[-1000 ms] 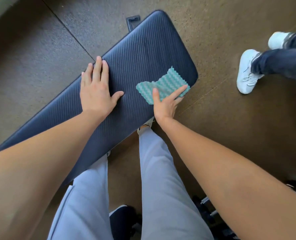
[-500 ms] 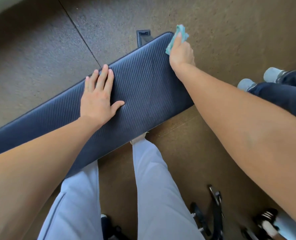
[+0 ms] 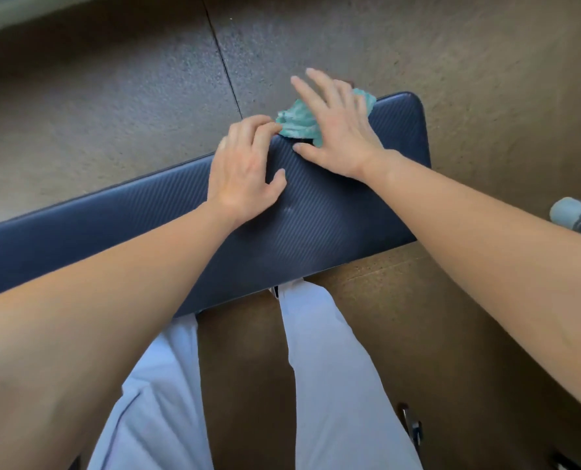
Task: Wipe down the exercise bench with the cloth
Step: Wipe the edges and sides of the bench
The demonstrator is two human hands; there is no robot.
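Note:
A long dark blue ribbed exercise bench (image 3: 316, 225) runs across the view from lower left to upper right. A teal and white cloth (image 3: 297, 122) lies bunched on the bench's far edge. My right hand (image 3: 336, 130) lies flat on the cloth with its fingers spread, pressing it against the pad. My left hand (image 3: 245, 167) rests on the far edge just left of it. Its fingers are curled and their tips touch the cloth's left corner.
Brown speckled rubber floor (image 3: 112, 96) with a seam lies beyond the bench. My legs in light grey trousers (image 3: 333, 368) stand against the near side. Another person's shoe (image 3: 567, 212) shows at the right edge. Metal gear (image 3: 411, 425) sits on the floor at lower right.
My right hand has brought the cloth from the bench's far end corner leftward along the far edge. My left hand has slid right and curled its fingers at the cloth.

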